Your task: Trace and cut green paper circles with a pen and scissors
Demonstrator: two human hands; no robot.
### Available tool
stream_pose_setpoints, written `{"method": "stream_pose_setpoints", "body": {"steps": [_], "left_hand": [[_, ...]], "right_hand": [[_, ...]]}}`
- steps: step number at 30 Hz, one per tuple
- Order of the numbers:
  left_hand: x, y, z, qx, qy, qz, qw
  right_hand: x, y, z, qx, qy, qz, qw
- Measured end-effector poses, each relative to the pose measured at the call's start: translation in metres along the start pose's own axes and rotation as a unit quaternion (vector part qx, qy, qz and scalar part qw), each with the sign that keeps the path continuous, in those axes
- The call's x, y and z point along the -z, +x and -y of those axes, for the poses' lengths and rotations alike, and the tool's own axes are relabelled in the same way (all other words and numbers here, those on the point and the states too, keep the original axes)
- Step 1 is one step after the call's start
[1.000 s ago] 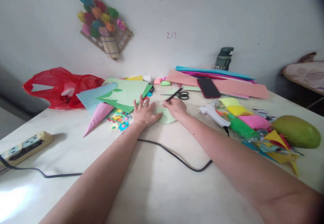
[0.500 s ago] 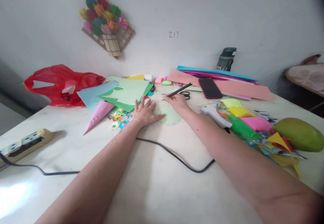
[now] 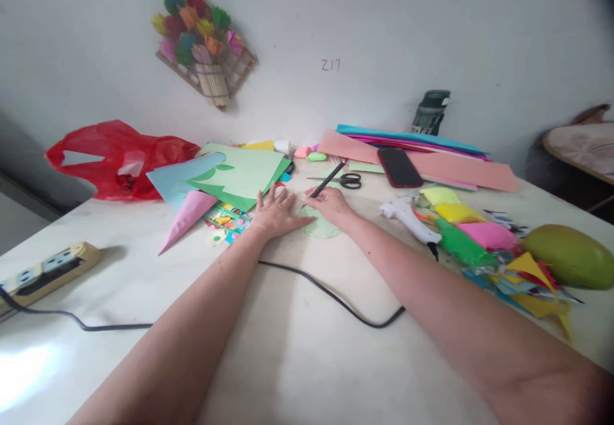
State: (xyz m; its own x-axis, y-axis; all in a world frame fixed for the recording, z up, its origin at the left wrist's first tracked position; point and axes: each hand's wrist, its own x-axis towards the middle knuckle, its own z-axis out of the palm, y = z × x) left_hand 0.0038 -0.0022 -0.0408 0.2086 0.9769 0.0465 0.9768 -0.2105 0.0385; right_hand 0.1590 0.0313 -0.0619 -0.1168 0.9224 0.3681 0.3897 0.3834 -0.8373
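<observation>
A round piece of pale green paper (image 3: 320, 227) with a scalloped outline lies on the table between my hands. My left hand (image 3: 275, 216) rests flat with its fingers spread, its thumb on the paper's left edge. In my right hand (image 3: 332, 203) is a slim black pen (image 3: 328, 179), tilted with its tip down near the paper's upper left edge. The right hand covers part of the paper. Just behind it lie black-handled scissors (image 3: 349, 181). Small coloured paper scraps (image 3: 225, 223) are left of my left hand.
Green sheets (image 3: 244, 172), a pink paper cone (image 3: 188, 217) and a red plastic bag (image 3: 119, 162) lie left. A phone (image 3: 400, 168) rests on coloured paper behind. A white glue gun (image 3: 410, 219), clay packets (image 3: 460, 233) and a green fruit (image 3: 568, 255) are right. A black cord (image 3: 330, 294) crosses the front.
My right hand has moved slightly left and down with the pen, bringing its tip toward the paper's upper left edge. More of the scissors shows. My left hand stays put.
</observation>
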Motion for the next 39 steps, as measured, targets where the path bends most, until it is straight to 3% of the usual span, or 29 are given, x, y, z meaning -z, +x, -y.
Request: {"method": "stream_pose_setpoints", "body": {"steps": [12,39], "left_hand": [[-0.001,0.001,0.001,-0.003,0.001,0.008,1.0],[0.001,0.002,0.0,0.01,-0.004,0.038,0.999]], "right_hand": [[0.002,-0.001,0.007,0.034,-0.083,0.006,0.996],[0.001,-0.001,0.009,0.025,-0.127,0.01,0.992]]}}
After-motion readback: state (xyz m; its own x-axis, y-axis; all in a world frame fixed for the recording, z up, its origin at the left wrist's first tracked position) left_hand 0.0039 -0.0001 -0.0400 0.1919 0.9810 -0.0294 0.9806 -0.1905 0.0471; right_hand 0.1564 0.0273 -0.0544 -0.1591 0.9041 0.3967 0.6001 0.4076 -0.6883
